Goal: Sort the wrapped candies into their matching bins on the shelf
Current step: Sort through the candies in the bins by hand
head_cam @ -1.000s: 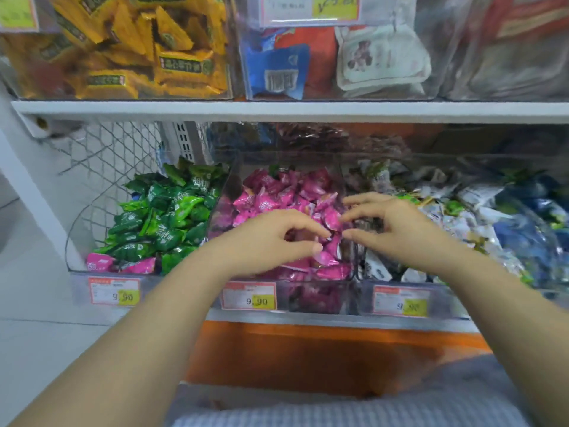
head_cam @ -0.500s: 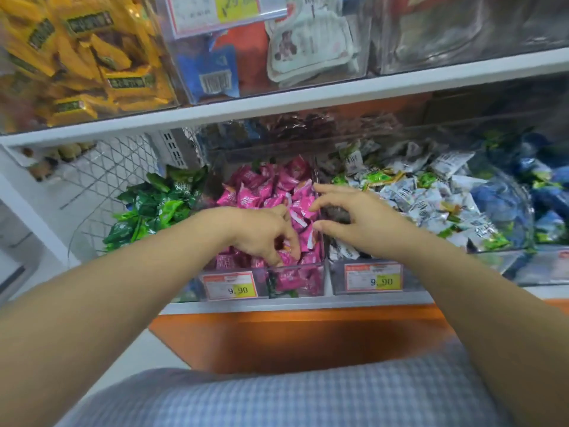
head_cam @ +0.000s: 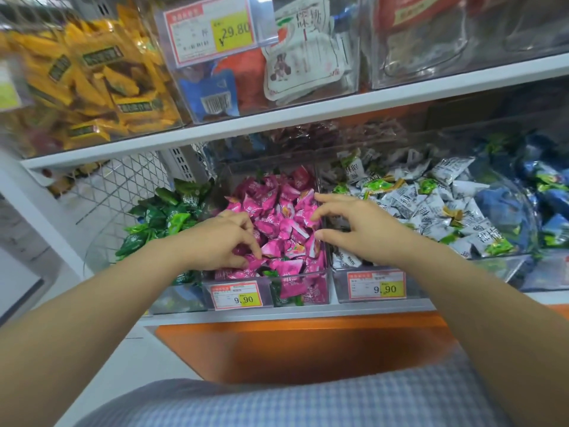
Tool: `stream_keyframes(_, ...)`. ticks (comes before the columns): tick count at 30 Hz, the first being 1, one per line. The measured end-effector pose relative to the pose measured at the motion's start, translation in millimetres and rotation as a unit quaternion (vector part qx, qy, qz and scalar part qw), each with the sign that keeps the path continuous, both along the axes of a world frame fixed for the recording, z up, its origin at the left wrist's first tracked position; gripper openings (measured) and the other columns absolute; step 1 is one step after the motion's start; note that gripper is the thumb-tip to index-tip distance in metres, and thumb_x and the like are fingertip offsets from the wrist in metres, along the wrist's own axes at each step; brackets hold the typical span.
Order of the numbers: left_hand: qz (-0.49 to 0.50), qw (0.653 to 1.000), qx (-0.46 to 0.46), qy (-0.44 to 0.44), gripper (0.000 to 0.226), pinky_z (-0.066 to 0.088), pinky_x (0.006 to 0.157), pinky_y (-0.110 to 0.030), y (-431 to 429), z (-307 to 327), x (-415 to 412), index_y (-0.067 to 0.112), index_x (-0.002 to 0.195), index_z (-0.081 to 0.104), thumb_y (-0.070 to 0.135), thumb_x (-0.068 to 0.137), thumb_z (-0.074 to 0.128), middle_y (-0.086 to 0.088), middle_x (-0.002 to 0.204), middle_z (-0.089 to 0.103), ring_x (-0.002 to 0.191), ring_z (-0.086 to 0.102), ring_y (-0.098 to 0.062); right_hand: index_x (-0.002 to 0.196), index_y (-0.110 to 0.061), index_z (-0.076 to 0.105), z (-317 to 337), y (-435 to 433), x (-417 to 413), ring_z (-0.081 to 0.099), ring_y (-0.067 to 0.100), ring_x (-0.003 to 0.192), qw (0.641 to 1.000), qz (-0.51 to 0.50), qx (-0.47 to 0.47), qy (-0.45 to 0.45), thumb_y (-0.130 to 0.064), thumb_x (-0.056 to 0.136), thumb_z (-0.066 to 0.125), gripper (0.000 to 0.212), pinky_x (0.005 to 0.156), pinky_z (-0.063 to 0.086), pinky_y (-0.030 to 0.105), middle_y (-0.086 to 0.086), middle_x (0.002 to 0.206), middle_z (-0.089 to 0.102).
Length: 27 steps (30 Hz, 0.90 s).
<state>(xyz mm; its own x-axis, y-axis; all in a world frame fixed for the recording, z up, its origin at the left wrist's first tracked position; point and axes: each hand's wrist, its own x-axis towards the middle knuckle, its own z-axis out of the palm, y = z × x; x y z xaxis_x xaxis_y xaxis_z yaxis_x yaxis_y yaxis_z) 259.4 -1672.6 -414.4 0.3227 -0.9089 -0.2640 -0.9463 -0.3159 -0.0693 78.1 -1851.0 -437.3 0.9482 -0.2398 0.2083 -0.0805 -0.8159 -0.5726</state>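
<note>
hands have parted | left hand (head_cam: 221,238) curls into near pink candies (head_cam: 277,217), hold unclear | right hand (head_cam: 354,229) spread open, empty, over pink bin (head_cam: 320,180) right wall | likely hunting strays

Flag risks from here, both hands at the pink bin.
1. Pink candies are heaped to the front rim; the left hand there could push some over.
2. The right hand spans the wall toward the white candies; it may knock pink ones across.
3. Green strays sit low in front, easily missed.
</note>
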Motion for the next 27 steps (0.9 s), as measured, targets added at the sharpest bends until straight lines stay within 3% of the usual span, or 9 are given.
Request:
stream_keyframes(5, -0.017, 0.999, -0.024, -0.038, 0.023, 0.033, 0.095, -0.024, -7, 19, -18, 0.040, 0.110, 0.067, 0.035, 0.087, 0.064, 0.015, 0.110, 0.055, 0.107, 0.042, -0.011, 0.116, -0.026, 0.062, 0, 0, 1, 0.033, 0.008, 0.136, 1.000, -0.001, 0.004, -0.002, -0.032, 0.089, 0.061, 0.027, 0.109, 0.027, 0.026, -0.011, 0.151, 0.031)
stream_keyframes(7, 0.003, 0.998, -0.045, 0.042, 0.020, 0.039, 0.080, -0.013, -15, 19, -31, 0.031, 0.108, 0.071, 0.028, 0.090, 0.063, 0.012, 0.102, 0.067, 0.091, 0.058, -0.002, 0.114, -0.025, 0.063, 1, 0, 1, 0.033, 0.007, 0.136, 1.000, -0.002, 0.010, -0.004, -0.031, 0.089, 0.062, 0.026, 0.109, 0.026, 0.024, -0.010, 0.150, 0.032)
stream_keyframes(9, 0.049, 0.990, -0.013, 0.131, 0.019, 0.043, 0.067, -0.006, -21, 14, -40, 0.026, 0.107, 0.071, 0.022, 0.091, 0.061, 0.012, 0.088, 0.071, 0.070, 0.059, 0.009, 0.114, -0.025, 0.063, 1, 0, 1, 0.033, 0.006, 0.135, 1.000, -0.002, 0.013, -0.007, -0.030, 0.089, 0.063, 0.026, 0.108, 0.025, 0.023, -0.010, 0.150, 0.033)
stream_keyframes(14, 0.105, 0.968, 0.082, 0.213, 0.025, 0.045, 0.076, -0.016, -30, 1, -41, 0.020, 0.113, 0.067, 0.016, 0.097, 0.049, 0.007, 0.103, 0.071, 0.082, 0.063, -0.002, 0.113, -0.026, 0.063, 1, 0, 0, 0.033, 0.006, 0.135, 1.000, -0.003, 0.011, -0.007, -0.031, 0.089, 0.063, 0.025, 0.103, 0.021, 0.017, -0.011, 0.150, 0.033)
stream_keyframes(17, 0.137, 0.945, 0.095, 0.281, 0.033, 0.041, 0.061, -0.011, -34, 0, -47, 0.022, 0.123, 0.060, 0.008, 0.099, 0.042, 0.005, 0.091, 0.066, 0.070, 0.062, 0.001, 0.113, -0.025, 0.064, 1, -1, 1, 0.035, 0.005, 0.133, 1.000, -0.003, 0.014, -0.010, -0.030, 0.088, 0.063, 0.025, 0.101, 0.024, 0.017, -0.011, 0.149, 0.034)
stream_keyframes(19, 0.143, 0.939, 0.102, 0.296, 0.040, 0.043, 0.076, -0.013, -35, -3, -48, 0.030, 0.129, 0.056, 0.008, 0.099, 0.041, 0.007, 0.093, 0.064, 0.082, 0.063, -0.006, 0.112, -0.025, 0.065, 1, 0, 1, 0.039, 0.005, 0.129, 1.000, -0.003, 0.016, -0.011, -0.030, 0.088, 0.064, 0.024, 0.099, 0.027, 0.017, -0.011, 0.148, 0.035)
stream_keyframes(22, 0.146, 0.937, 0.103, 0.299, 0.045, 0.041, 0.101, -0.034, -37, -7, -48, 0.035, 0.127, 0.057, 0.008, 0.097, 0.039, -0.002, 0.119, 0.063, 0.094, 0.064, -0.015, 0.111, -0.026, 0.065, 1, 0, 2, 0.039, 0.004, 0.128, 1.000, -0.002, 0.021, -0.010, -0.030, 0.088, 0.064, 0.024, 0.099, 0.028, 0.016, -0.011, 0.148, 0.036)
stream_keyframes(25, 0.155, 0.935, 0.058, 0.313, 0.050, 0.049, 0.084, -0.022, -36, -3, -52, 0.030, 0.127, 0.058, -0.001, 0.096, 0.033, 0.003, 0.111, 0.058, 0.082, 0.064, -0.002, 0.111, -0.027, 0.064, 1, 0, 2, 0.036, 0.005, 0.132, 1.000, -0.003, 0.024, -0.008, -0.031, 0.088, 0.064, 0.024, 0.101, 0.027, 0.018, -0.012, 0.149, 0.035)
stream_keyframes(27, 0.157, 0.932, 0.007, 0.326, 0.051, 0.050, 0.087, -0.025, -30, 0, -47, 0.037, 0.122, 0.058, 0.001, 0.096, 0.032, 0.014, 0.102, 0.054, 0.092, 0.064, -0.005, 0.113, -0.027, 0.064, 2, 0, 2, 0.035, 0.006, 0.133, 1.000, -0.002, 0.024, -0.005, -0.031, 0.088, 0.063, 0.025, 0.103, 0.027, 0.020, -0.012, 0.149, 0.033)
